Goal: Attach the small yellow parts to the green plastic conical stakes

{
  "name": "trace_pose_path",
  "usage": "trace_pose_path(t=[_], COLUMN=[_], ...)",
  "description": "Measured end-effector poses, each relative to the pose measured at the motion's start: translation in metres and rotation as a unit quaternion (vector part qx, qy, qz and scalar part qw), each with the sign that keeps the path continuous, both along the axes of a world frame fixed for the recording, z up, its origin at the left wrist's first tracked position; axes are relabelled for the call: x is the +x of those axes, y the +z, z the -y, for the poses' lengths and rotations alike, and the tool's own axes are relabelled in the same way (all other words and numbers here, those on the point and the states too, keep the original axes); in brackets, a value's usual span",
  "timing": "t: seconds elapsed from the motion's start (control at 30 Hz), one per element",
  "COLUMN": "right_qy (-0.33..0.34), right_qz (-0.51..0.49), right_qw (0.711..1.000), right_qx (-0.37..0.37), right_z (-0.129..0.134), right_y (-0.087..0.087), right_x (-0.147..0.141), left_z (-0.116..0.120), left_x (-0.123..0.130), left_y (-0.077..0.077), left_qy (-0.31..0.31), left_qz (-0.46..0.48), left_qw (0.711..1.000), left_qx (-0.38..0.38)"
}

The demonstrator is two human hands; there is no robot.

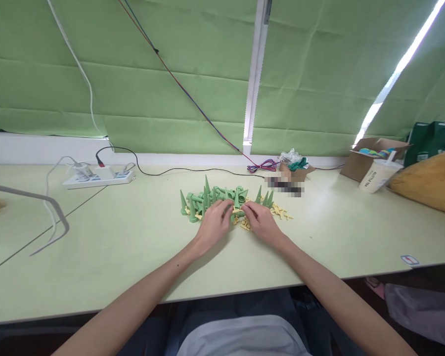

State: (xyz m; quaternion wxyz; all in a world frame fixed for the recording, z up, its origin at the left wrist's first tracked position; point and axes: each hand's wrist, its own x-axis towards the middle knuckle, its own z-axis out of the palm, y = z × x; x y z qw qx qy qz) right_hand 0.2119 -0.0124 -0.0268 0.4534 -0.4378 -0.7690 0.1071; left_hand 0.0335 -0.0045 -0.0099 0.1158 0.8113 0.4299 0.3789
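Between the fingertips of both hands is a small yellow plastic piece (238,210), too small to name more closely. My left hand (215,220) pinches its left end, and my right hand (262,222) is closed at the right end. Right behind the hands lies a heap of green plastic parts (228,192), partly hidden by my fingers. Several green cone spikes (206,190) stand point up among them. More yellow pieces (281,211) are scattered to the right of the heap, and a few (245,225) lie just below the fingertips.
A white power strip (98,178) with plugs sits at the back left, its black cable (178,170) running along the table. A grey curved bar (55,207) juts in from the left. At the right stand a drink cup (378,175), a cardboard box (356,165) and a yellow bag (430,183).
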Motion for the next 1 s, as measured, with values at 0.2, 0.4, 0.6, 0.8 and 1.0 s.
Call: trace_pose_path(t=[0.2,0.4,0.6,0.8,1.0], right_qy=[-0.012,0.013,0.027,0.030,0.037], right_qz=[-0.003,-0.014,-0.027,-0.028,-0.017], right_qw=[1.000,1.000,0.999,0.998,0.999], right_qx=[0.003,-0.014,-0.034,-0.040,-0.031], right_z=[-0.0011,0.0005,0.0017,0.0025,0.0037], right_y=[-0.0008,0.0003,0.0002,0.0015,0.0017], right_x=[0.0004,-0.0004,-0.0011,-0.0016,-0.0011], left_z=[-0.0009,-0.0001,0.0007,0.0007,0.0015], left_x=[-0.0004,0.0005,0.0019,0.0019,0.0022], left_y=[-0.0004,-0.0010,-0.0026,-0.0026,-0.0009], left_qy=[-0.002,-0.021,-0.040,-0.042,-0.023], left_qz=[0.002,0.003,0.008,0.007,0.006], left_qw=[1.000,1.000,0.999,0.999,1.000], left_qx=[0.010,0.002,-0.004,0.000,-0.002])
